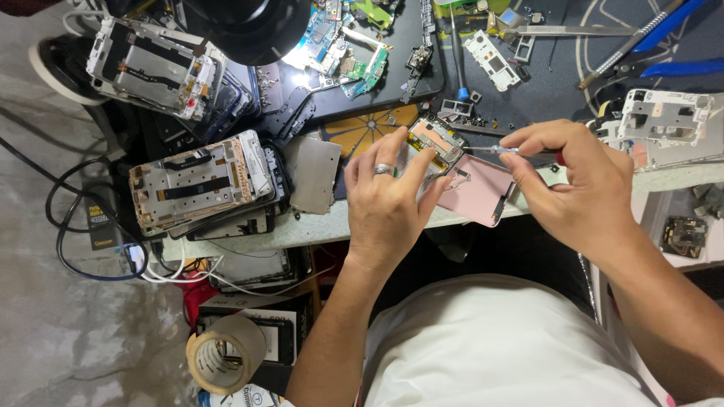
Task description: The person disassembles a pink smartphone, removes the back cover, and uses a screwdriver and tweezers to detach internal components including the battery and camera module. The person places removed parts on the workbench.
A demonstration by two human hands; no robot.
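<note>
We see a small opened phone [436, 143], its insides showing copper and yellow, lying at the near edge of the workbench [317, 226] on top of a pink back cover [479, 192]. The left hand [388, 200], a ring on one finger, has its fingers curled and pressed down onto the phone, steadying it. The right hand [584, 185] pinches a thin screwdriver [501, 151] between thumb and fingers, the metal shaft pointing left so that its tip meets the phone's upper right corner.

Just left of the phone we find a grey metal plate [313, 173], and beyond it a stack of stripped phone frames [200, 185] leaning over the bench edge. Another stack [154, 68] sits further back on the left. A black lamp head [249, 26] hangs over a dark mat [528, 98] where green circuit boards [362, 64] lie lit. Blue-handled pliers [664, 45] rest at the far right, with a white frame [667, 117] below them.

The bench top is pale and worn. Below it, black cables [68, 226] loop over a grey concrete floor [45, 332], and a roll of tan tape [222, 354] sits near the person's white shirt [498, 347].
</note>
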